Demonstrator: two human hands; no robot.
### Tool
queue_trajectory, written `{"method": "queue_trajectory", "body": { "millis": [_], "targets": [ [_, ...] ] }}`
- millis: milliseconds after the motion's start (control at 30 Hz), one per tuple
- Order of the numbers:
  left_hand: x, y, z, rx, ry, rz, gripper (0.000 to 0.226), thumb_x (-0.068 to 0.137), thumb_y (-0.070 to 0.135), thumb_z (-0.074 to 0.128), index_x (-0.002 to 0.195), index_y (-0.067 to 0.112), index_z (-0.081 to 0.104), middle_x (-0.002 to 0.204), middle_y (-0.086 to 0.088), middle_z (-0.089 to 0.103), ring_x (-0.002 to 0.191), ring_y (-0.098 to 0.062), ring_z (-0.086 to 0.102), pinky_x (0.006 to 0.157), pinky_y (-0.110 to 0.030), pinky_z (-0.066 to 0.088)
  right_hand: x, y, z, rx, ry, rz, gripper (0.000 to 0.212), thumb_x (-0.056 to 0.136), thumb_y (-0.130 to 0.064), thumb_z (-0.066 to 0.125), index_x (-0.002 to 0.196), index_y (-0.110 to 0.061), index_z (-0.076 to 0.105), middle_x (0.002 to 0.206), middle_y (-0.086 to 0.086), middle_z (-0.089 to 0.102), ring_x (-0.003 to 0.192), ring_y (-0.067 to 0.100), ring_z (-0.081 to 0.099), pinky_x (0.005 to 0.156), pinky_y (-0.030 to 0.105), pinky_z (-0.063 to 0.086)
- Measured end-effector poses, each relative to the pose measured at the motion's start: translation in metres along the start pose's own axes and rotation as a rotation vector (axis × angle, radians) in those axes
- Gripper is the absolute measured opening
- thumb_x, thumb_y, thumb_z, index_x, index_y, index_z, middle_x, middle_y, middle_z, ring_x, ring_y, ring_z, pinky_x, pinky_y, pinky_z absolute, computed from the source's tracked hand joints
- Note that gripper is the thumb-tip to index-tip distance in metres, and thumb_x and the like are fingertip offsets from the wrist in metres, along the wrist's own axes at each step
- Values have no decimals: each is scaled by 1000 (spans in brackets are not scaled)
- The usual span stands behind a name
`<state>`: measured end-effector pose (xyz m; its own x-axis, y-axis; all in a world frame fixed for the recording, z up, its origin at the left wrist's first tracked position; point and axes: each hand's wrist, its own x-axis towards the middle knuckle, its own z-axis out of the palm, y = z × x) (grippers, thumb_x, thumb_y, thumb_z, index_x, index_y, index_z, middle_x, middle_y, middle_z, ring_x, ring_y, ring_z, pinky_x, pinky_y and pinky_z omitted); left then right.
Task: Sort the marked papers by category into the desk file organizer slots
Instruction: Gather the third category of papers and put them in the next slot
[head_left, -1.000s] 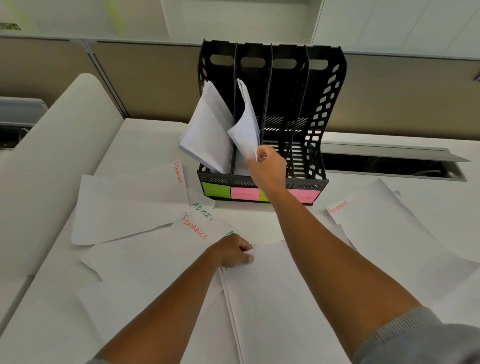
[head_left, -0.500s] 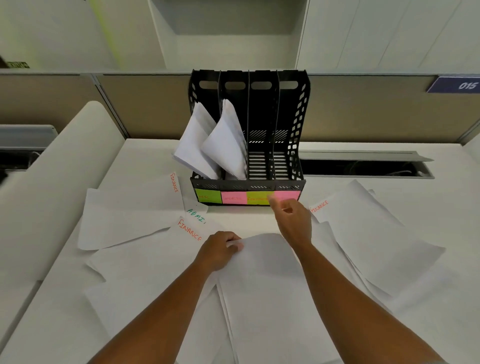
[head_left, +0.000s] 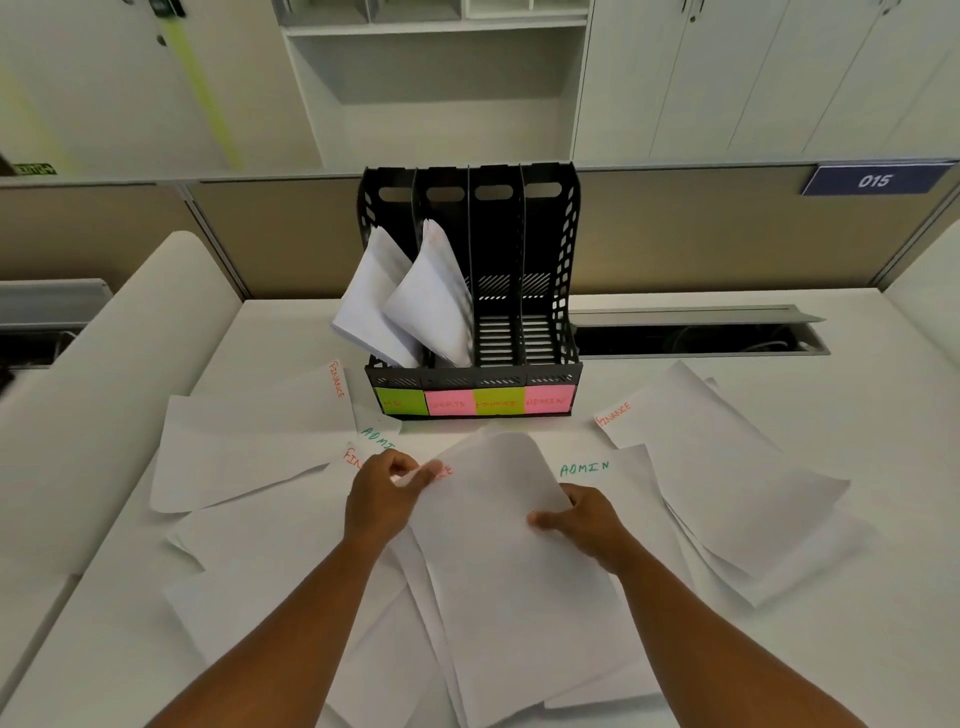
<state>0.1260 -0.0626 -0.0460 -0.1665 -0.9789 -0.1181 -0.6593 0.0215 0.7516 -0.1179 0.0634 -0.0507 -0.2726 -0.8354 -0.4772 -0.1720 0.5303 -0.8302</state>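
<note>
A black file organizer (head_left: 550, 358) stands at the back of the desk, with green, pink, yellow and pink labels on its front. White papers (head_left: 410, 312) lean in its two left slots; the two right slots hold nothing. Both hands hold one white sheet (head_left: 498, 545) in front of me. My left hand (head_left: 382, 496) pinches its top left corner, where red writing shows. My right hand (head_left: 582, 517) grips its right edge. Its top edge curls up off the pile.
Several loose sheets cover the desk: one marked FINANCE (head_left: 260, 441) at the left, one marked ADMIN (head_left: 613, 473) beside my right hand, one marked FINANCE (head_left: 717, 457) at the right. An open cable tray (head_left: 691, 338) lies behind. A partition wall stands behind the organizer.
My right hand let go of the papers in the second slot, came back to the desk and took the right edge of the sheet my left hand holds. The sheet's top has lifted.
</note>
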Motion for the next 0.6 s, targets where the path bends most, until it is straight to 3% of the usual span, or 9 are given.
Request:
{"method": "queue_trajectory", "body": {
  "millis": [100, 233, 400, 600],
  "targets": [
    [-3, -7, -8, -7, 102, -54, 54, 77, 65, 60, 105, 19, 59, 109, -5, 63, 103, -22, 59, 81, -42, 57, 0, 7, -5, 59, 77, 7, 25, 73, -21, 81, 93, -8, 71, 93, 13, 73, 81, 28, 68, 76, 37, 56],
    [-6, -28, -20, 224, 135, -184, 53, 84, 53, 65, 122, 17, 57, 129, -13, 56, 119, -31, 51, 93, -50, 49, 3, 9, -9, 106, 136, 15, 17, 79, -21, 76, 92, -12, 72, 92, 12, 73, 81, 26, 68, 76, 37, 56],
    [-14, -58, -32, 362, 115, -273, 54, 88, 42, 63, 133, 18, 47, 142, -11, 45, 135, -30, 36, 103, -53, 39, 9, 12, -7, 188, 147, 28, 24, 83, -22, 72, 104, -10, 70, 98, 11, 73, 86, 26, 69, 74, 35, 57],
    [0, -68, -46, 231, 152, -360, 41, 96, 24, 52, 136, 16, 46, 139, -13, 51, 132, -33, 42, 105, -55, 34, 11, 19, -4, 253, 145, 124, 24, 85, -23, 68, 107, -12, 68, 96, 8, 72, 85, 27, 69, 70, 34, 58]
  ]
}}
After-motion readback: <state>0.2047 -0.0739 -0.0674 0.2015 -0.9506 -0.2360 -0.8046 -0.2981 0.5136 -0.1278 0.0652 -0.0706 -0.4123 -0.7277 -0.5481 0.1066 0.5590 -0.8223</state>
